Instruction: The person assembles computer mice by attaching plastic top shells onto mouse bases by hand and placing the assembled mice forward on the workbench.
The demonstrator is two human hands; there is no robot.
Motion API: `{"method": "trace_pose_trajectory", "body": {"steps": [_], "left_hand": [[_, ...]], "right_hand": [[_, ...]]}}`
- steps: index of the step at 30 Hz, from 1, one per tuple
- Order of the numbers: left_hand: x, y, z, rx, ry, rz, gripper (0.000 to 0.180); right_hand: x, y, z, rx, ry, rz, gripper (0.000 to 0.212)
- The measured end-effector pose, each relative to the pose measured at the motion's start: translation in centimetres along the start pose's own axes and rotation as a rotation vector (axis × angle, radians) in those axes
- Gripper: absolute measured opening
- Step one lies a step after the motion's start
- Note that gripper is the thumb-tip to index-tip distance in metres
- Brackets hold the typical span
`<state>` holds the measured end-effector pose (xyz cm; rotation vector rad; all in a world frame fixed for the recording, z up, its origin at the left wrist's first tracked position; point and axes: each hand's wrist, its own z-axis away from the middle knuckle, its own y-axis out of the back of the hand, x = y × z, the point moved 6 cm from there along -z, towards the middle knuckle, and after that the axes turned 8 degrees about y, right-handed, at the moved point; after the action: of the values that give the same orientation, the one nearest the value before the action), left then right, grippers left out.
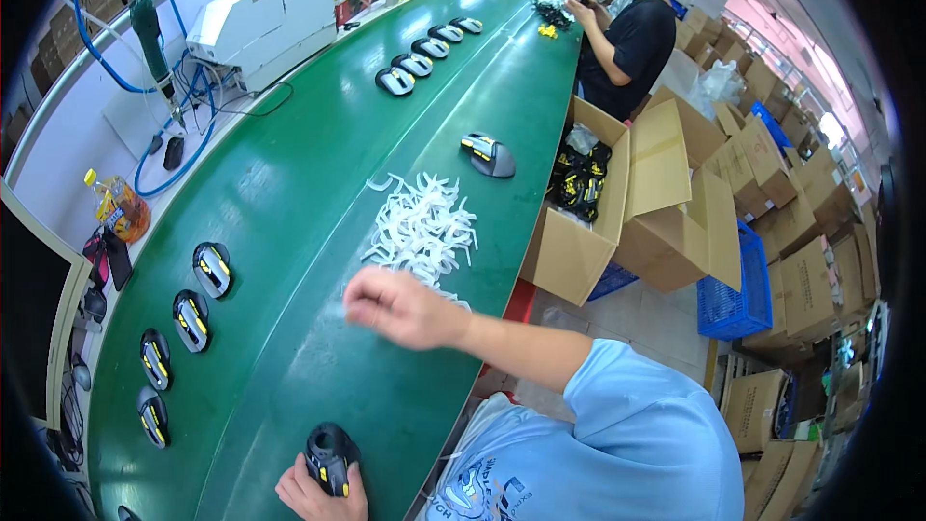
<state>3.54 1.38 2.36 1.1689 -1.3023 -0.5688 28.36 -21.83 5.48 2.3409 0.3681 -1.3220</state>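
Observation:
My left hand (320, 495) is closed around a black and grey computer mouse (331, 460) with yellow accents, which rests on the green conveyor belt (289, 367) at the near edge. A dark round hollow shows at the mouse's far end. Farther out, my right hand (400, 309) hovers over the belt, its fingers curled together in a pinch. A faint whitish blur shows by the fingertips; what they hold is not clear. Just beyond that hand lies a loose pile of small white curved strips (420, 230). Behind the pile sits a single grey and yellow mouse (489, 155).
Several mice (191, 320) line the belt's left side, and another row (415, 65) lies farther off. An open cardboard box (584, 241) with black and yellow parts stands on the right, near a blue crate (735, 289). A co-worker (632, 29) stands beyond it.

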Motion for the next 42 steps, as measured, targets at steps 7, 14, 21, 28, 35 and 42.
{"method": "trace_pose_trajectory", "body": {"steps": [7, 14, 21, 28, 35, 42], "left_hand": [[4.5, -3.1, -3.9, 0.096, -0.042, 0.122, 0.072], [2.7, -3.0, -2.4, 0.164, 0.034, 0.09, 0.089], [3.2, -3.2, -2.2, 0.155, -0.033, 0.086, 0.083], [3.3, -3.0, -2.2, 0.157, -0.015, 0.097, 0.078], [3.5, -2.9, -3.2, 0.183, -0.074, 0.108, 0.069], [3.6, -3.0, -2.6, 0.143, -0.098, 0.124, 0.079]], "right_hand": [[-1.5, -9.5, 2.0, -0.332, 0.548, 0.309, 0.02], [-1.3, -11.0, 2.1, -0.417, 0.337, 0.181, 0.018], [-2.1, -11.6, 1.5, -0.576, 0.299, 0.206, 0.018], [-3.7, -9.8, 4.0, -0.496, 0.387, 0.328, 0.024], [-3.2, -9.2, 4.8, -0.851, 0.278, 0.48, 0.062], [-3.2, -9.0, 5.1, -0.833, 0.282, 0.426, 0.071]]}}
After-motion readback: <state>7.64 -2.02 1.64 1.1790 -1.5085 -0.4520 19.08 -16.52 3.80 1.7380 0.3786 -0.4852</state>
